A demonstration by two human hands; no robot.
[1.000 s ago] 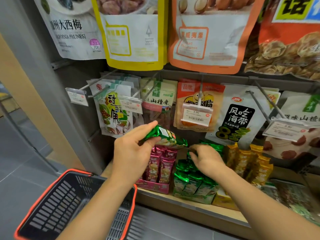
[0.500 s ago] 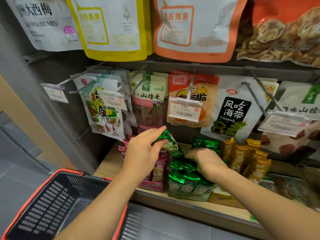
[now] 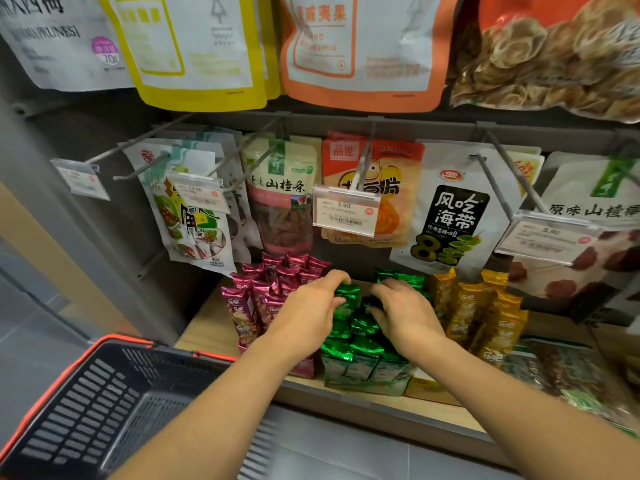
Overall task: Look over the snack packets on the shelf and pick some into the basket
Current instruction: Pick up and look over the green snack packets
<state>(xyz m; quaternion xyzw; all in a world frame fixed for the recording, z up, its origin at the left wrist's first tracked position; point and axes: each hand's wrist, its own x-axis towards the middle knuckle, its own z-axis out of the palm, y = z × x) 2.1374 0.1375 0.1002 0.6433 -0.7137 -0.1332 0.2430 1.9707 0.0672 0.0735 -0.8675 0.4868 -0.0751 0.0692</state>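
Green foil packet (image 3: 347, 295), left hand (image 3: 310, 315) seemingly pinching

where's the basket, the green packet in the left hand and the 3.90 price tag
basket (image 3: 100, 403): head view, on its dark slotted inner wall.
green packet (image 3: 348, 295): head view, on the foil showing beside the left hand (image 3: 308, 306).
3.90 price tag (image 3: 344, 211): head view, on the middle of its face.

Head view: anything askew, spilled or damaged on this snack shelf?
Nothing spilled or torn that I can see. The left hand holds one green packet above the green packets in their box; those by the right hand lie jumbled, while the front row stands upright.
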